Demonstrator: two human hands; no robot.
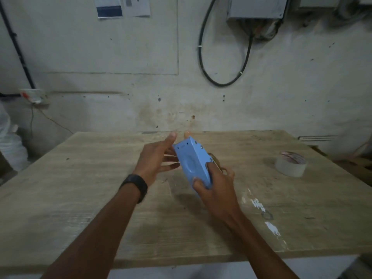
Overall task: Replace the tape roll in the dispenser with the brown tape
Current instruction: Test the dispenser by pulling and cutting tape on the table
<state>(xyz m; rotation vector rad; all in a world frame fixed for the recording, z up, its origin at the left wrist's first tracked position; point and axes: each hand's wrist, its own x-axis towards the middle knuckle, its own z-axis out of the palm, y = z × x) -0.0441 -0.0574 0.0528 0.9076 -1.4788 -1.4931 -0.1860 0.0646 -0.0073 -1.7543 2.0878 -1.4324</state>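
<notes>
A person stands at a worn wooden table (80, 198), both bare forearms reaching out over it. Above the middle of the table they hold a light blue tape dispenser (192, 164), lifted off the surface and tilted, its narrow end pointing away toward the wall.

The right hand (216, 190) grips the near end of the dispenser, thumb pressed on its blue face and fingers curled around the far side. A bit of brown tape (216, 161) peeks out from behind the dispenser, just above those fingers; how it sits inside cannot be made out.

The left hand (159, 160) is spread loosely against the dispenser's left side, fingers apart and reaching behind it, with fingertips showing past the far end. A black wristband (135, 187) circles the left wrist.

To the right of the dispenser, well apart from it, a pale whitish tape roll (291, 164) lies flat on the table.

Beyond the dispenser rises a stained plaster wall, with a black cable (202, 49) looping down from a grey box (257, 8).
</notes>
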